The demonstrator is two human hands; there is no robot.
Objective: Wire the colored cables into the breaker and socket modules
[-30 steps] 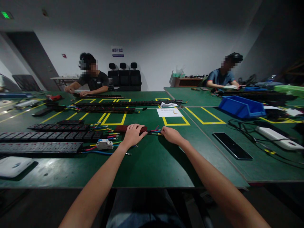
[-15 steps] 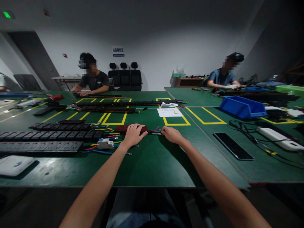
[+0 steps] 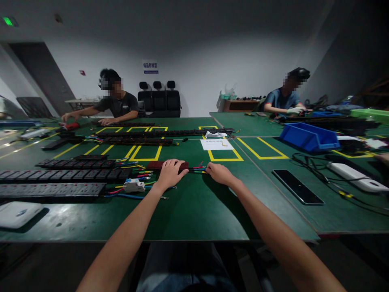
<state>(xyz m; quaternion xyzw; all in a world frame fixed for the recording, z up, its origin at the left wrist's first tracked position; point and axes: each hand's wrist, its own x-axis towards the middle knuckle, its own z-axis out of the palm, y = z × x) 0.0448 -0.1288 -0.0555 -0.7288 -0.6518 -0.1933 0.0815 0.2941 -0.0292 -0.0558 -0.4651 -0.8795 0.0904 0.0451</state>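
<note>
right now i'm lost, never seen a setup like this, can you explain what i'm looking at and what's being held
There's no machine: these are a person's own bare hands, seen by a camera worn on the head, looking forward and down. The left hand lies over a dark red strip. The right hand curls its fingers at the ends of some coloured wires, seeming to pinch them. On the green table lie black power strips to the left, and a phone and a blue bin to the right. Two co-workers are across the table.
</note>
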